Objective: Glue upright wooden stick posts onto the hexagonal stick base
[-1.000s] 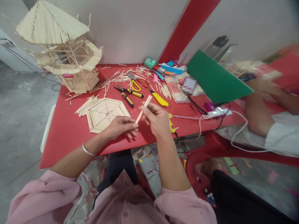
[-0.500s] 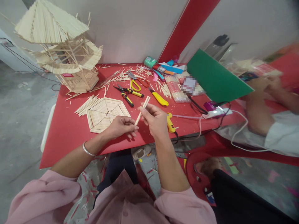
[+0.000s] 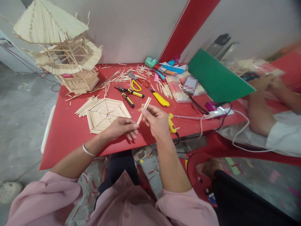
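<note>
My right hand [image 3: 157, 121] pinches a couple of thin wooden sticks [image 3: 147, 103] between thumb and fingers, held at a slant above the near part of the table. At their lower end, my left hand [image 3: 120, 128] has its thumb and fingertips on the sticks, while its other fingers hang loosely below. Partly under my left hand lies a flat hexagonal panel [image 3: 97, 116] made of sticks laid in rings. A pile of loose sticks [image 3: 87, 106] touches its far left side.
A stick-built pagoda model [image 3: 70, 62] stands at the back left of the red table [image 3: 63, 138]. Behind the panel lie black-and-yellow pliers [image 3: 128, 94], scissors [image 3: 136, 85] and a yellow-handled cutter [image 3: 161, 99]. A yellow glue gun [image 3: 171, 124] lies right. Another person's hands [image 3: 265, 83] are beyond a green board [image 3: 218, 77].
Both hands stay almost in place; my left fingertips have shifted slightly left along with the sticks' lower end. A pale shoe has come into view on the floor at lower left.
</note>
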`<action>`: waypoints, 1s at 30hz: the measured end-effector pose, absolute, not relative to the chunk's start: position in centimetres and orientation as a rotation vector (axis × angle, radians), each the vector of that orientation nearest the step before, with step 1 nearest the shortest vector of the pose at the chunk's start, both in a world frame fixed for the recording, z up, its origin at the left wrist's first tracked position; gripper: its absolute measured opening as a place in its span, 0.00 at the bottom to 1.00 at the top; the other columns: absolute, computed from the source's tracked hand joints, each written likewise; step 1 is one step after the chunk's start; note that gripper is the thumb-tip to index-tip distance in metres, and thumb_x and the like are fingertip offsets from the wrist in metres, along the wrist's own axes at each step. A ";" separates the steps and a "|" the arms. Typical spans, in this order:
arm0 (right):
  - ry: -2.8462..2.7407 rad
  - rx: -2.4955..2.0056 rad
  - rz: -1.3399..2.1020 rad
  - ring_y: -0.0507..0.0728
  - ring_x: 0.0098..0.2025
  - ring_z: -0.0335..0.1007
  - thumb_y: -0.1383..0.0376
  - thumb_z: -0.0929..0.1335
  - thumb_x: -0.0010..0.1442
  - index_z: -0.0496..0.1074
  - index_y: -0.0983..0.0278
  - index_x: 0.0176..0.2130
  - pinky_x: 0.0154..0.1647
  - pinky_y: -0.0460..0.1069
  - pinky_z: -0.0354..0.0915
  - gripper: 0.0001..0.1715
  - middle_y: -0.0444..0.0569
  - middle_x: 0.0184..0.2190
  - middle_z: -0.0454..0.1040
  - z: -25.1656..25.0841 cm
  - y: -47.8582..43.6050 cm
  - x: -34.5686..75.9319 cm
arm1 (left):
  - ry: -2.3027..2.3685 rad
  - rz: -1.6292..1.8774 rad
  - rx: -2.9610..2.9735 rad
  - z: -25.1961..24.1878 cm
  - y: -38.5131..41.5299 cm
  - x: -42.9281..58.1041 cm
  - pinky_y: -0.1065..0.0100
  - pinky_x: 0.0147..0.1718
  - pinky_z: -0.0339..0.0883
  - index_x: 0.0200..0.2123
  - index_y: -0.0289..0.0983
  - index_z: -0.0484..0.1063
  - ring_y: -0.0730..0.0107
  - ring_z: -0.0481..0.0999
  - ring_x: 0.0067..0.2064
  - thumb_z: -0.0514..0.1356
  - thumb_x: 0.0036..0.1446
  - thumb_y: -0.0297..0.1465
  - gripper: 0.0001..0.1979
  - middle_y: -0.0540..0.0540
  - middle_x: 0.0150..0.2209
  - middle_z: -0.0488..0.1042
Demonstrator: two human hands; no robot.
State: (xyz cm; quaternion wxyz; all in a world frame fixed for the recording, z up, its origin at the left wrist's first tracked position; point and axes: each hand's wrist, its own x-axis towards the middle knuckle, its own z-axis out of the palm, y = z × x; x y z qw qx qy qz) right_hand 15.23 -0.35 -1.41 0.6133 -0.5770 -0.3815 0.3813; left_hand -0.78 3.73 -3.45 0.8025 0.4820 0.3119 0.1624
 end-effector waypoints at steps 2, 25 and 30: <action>-0.878 -1.330 0.891 0.47 0.21 0.61 0.50 0.76 0.48 0.78 0.60 0.41 0.16 0.44 0.55 0.24 0.45 0.30 0.77 -1.4 -0.3 15.3 | 0.644 0.321 1.004 -3.3 3.8 -0.9 0.72 0.21 0.74 0.32 0.29 0.75 0.65 0.81 0.25 0.69 0.51 0.46 0.23 0.39 0.25 0.80; -1.106 -1.375 0.756 0.53 0.33 0.74 0.54 0.74 0.54 0.80 0.58 0.44 0.33 0.49 0.72 0.19 0.45 0.35 0.80 -1.6 -2.3 15.4 | 0.750 0.343 1.353 -3.4 3.4 -0.7 0.70 0.23 0.72 0.36 0.32 0.76 0.69 0.78 0.25 0.70 0.51 0.36 0.14 0.43 0.27 0.79; -1.159 -1.446 0.688 0.55 0.33 0.76 0.55 0.73 0.57 0.79 0.58 0.45 0.34 0.50 0.73 0.17 0.46 0.37 0.81 -2.7 -4.0 15.4 | 0.851 0.687 1.854 -3.6 3.4 -0.6 0.72 0.28 0.67 0.39 0.35 0.80 0.77 0.68 0.26 0.72 0.45 0.32 0.15 0.43 0.37 0.77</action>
